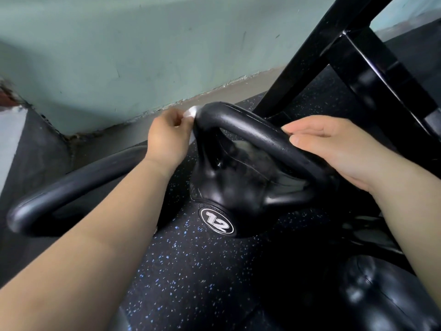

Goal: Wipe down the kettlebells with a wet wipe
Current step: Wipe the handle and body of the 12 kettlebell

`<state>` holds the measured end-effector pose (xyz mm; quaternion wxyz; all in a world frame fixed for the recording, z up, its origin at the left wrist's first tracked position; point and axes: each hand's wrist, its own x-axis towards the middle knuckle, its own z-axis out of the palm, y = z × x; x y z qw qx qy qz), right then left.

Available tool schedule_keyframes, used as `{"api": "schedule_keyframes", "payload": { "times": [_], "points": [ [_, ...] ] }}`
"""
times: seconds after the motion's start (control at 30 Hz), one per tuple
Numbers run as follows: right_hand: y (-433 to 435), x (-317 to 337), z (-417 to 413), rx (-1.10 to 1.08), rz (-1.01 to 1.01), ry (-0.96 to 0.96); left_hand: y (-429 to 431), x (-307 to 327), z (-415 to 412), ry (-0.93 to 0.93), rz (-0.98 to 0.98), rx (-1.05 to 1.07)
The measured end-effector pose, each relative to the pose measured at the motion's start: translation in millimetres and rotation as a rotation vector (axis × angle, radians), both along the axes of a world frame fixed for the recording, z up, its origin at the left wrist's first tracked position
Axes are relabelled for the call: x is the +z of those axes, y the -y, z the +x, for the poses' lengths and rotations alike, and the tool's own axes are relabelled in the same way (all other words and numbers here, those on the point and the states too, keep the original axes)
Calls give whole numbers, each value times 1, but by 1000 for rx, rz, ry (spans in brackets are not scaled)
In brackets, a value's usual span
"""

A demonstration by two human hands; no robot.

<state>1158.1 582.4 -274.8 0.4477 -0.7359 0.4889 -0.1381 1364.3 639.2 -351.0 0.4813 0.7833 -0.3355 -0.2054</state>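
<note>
Two grips noted, the inspector dictates. The left grip (168,137) pinches a small white wet wipe (191,113) in curled fingers and presses it on the far corner of the handle (250,130). The right grip (334,149) lies along the bar with fingers nearly straight and the thumb beside them, closed round nothing.

And the item itself? asks the supervisor.

The kettlebell (238,187), marked 12, stands on the speckled floor (191,271), its body below and between the two grips.

Hazards?

Three, in my judgement. First, the right grip only rests on the bar, so a hard stroke from the left grip could rock the bell toward the black rack frame (358,68) just beyond the right grip. Second, little of the wipe shows past the left grip's fingers. It could slip out, or pass over the bar's top and miss the underside. Third, a second handle (59,187) lies under the left forearm, close behind the left grip, and another glossy black body (381,295) sits below the right forearm. A drawn-back elbow could knock either.

Is the bar wet?

Glossy, yes. Wet I cannot tell. If so, the resting right grip may slide.
</note>
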Motion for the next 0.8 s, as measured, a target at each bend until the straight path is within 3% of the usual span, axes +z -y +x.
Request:
{"api": "schedule_keyframes", "payload": {
  "times": [0.07,0.17,0.3,0.43,0.5,0.6,0.67,0.8],
  "points": [
    [-3,2,3,11,-107,-32,-12,10,-7,3,-129,3],
    [-12,16,11,97,-238,17,-23,33,-16,-142,-300,-191],
    [-25,26,28,311,-240,30,-23,56,-43,-326,-501,-359],
    [-27,24,18,74,-298,53,-22,55,-58,-307,-501,-337],
    [-20,25,-5,-138,-354,83,-17,48,-53,-162,-471,-369],
    [-9,31,-43,-354,-441,-53,-5,35,-48,426,-298,-598],
    [-6,28,-56,-267,-346,-218,1,31,-49,625,-153,-688],
    [-11,20,-58,11,-267,-452,7,30,-48,652,-118,-687]
  ]
}}
